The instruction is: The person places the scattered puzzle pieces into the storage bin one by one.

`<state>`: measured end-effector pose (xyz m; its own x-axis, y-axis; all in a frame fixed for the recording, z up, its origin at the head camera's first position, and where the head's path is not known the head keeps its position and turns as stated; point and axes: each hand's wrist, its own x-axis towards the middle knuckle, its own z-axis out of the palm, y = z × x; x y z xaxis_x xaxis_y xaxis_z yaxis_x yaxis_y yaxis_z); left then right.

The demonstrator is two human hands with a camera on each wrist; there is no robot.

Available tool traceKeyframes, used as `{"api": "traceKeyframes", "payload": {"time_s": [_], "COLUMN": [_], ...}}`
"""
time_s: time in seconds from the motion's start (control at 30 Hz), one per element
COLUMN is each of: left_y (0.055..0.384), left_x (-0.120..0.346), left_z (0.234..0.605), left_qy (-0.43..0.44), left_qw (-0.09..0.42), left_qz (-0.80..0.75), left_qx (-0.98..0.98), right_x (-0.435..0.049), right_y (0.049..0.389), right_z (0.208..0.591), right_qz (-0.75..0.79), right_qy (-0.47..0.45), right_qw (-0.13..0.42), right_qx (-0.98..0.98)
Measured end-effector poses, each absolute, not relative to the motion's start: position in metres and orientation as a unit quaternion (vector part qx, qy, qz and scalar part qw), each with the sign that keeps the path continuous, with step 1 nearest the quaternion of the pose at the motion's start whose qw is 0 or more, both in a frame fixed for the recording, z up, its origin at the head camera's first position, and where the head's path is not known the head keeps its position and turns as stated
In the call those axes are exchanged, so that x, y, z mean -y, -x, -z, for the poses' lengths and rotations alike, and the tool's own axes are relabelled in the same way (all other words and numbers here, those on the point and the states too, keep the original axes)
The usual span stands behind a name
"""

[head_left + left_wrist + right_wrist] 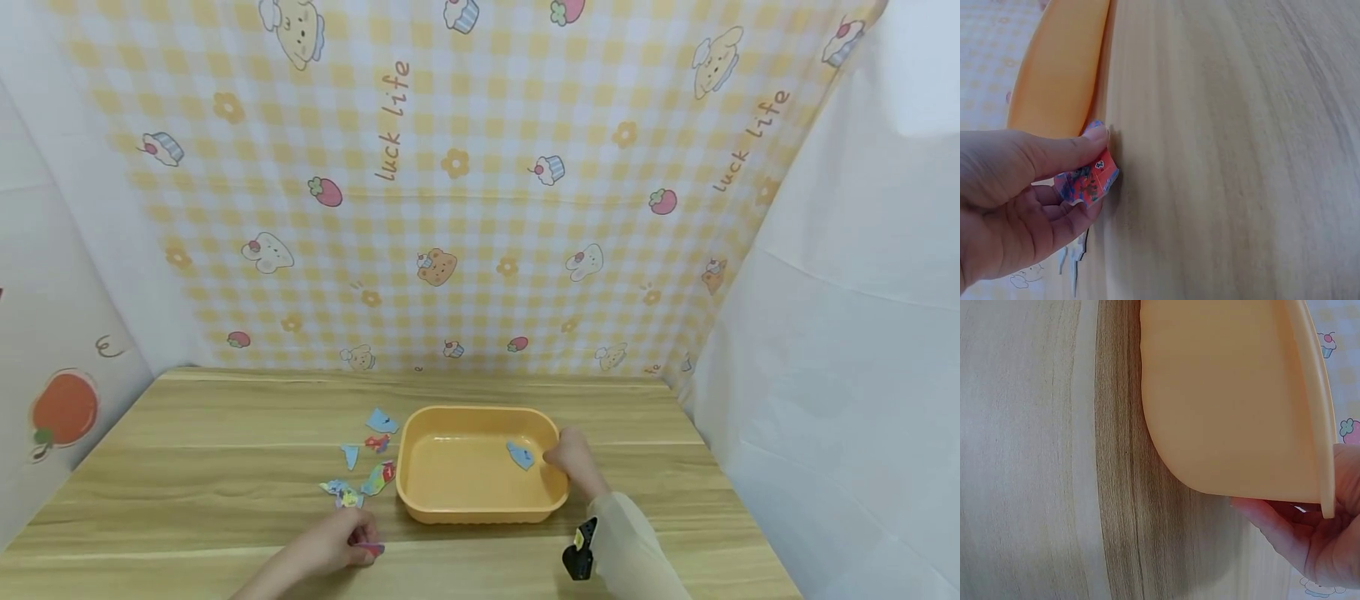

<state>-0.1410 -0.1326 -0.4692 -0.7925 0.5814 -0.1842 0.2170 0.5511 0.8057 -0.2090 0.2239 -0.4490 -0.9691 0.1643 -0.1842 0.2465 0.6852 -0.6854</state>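
Pinching left hand [336, 540]: thumb and fingertips set narrow, holding the red scrap [1088, 181] between them.
Red scrap: a small piece of printed paper poking out past the left fingertips; mostly red, blue-purple towards its edges, with dark shapes and a round white mark; angular outline, torn-looking.
Gripping right hand [572, 458]: fingers bent round the rim at one end of the tub [457, 479].
Tub: plain yellow-orange, smooth, rounded corners, lipped edge; ahead and to the right of the left fingers, its right end within the right fingers.
Blue scrap [521, 455]: light blue with a dark mark, on the tub's floor, near the right fingers on their left.
Loose scraps [378, 477]: scattered beyond the left fingers, outside the tub; some light blue, one mainly red, others mixed green, yellow and red, all irregular.
Table [225, 467]: streaked wood beneath the fingers of both hands.
Sleeve [633, 533]: cream, behind the right fingers, a black gadget [579, 550] beside it.
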Motion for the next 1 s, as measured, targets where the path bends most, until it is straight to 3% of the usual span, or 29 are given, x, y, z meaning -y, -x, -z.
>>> {"api": "traceKeyframes", "payload": {"time_s": [0.4, 1.0], "left_y": [0.155, 0.172], "left_x": [0.127, 0.098], "left_z": [0.44, 0.418], "left_qy": [-0.313, -0.337], "left_qw": [0.226, 0.193], "left_qz": [-0.452, -0.423], "left_qx": [-0.805, -0.818], "right_x": [-0.225, -0.225], "right_y": [0.209, 0.211], "right_z": [0.45, 0.45], "right_qz": [0.373, 0.358], "right_qy": [-0.106, -0.105], "right_qw": [0.042, 0.044], "right_qx": [-0.921, -0.927]}}
